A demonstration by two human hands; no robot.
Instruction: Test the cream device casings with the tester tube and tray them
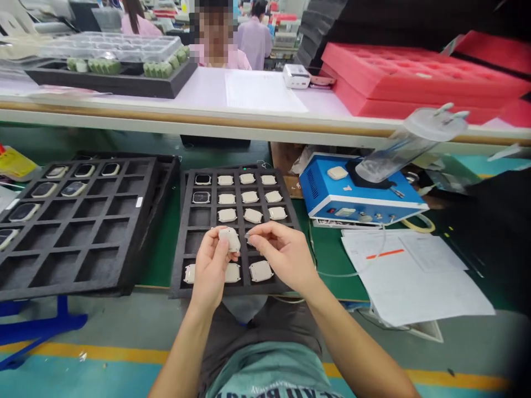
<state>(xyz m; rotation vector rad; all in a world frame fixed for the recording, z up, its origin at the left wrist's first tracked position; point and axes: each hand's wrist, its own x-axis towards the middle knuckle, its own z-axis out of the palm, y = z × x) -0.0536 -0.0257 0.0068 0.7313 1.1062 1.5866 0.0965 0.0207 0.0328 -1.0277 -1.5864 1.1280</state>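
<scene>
My left hand (209,268) is closed around a cream watch case (230,240), held above a black foam tray (199,217). Close to its right, my right hand (288,255) pinches thumb and fingers together; a small greyish bit shows at the fingertips, too small to name. Most pockets of the tray under my hands hold cream watch cases like the one at the right (261,271). Two pieces at its upper left, such as the dark-faced watch (203,179), show dark faces. My hands hide some of the middle and lower pockets.
A second black foam tray (102,244) at left carries several dark-faced watches. To the right stand a blue machine (317,190) with a cream case on top, a clear cylinder (394,152) and papers (423,287). Red foam trays (398,83) lie on the shelf; people sit beyond.
</scene>
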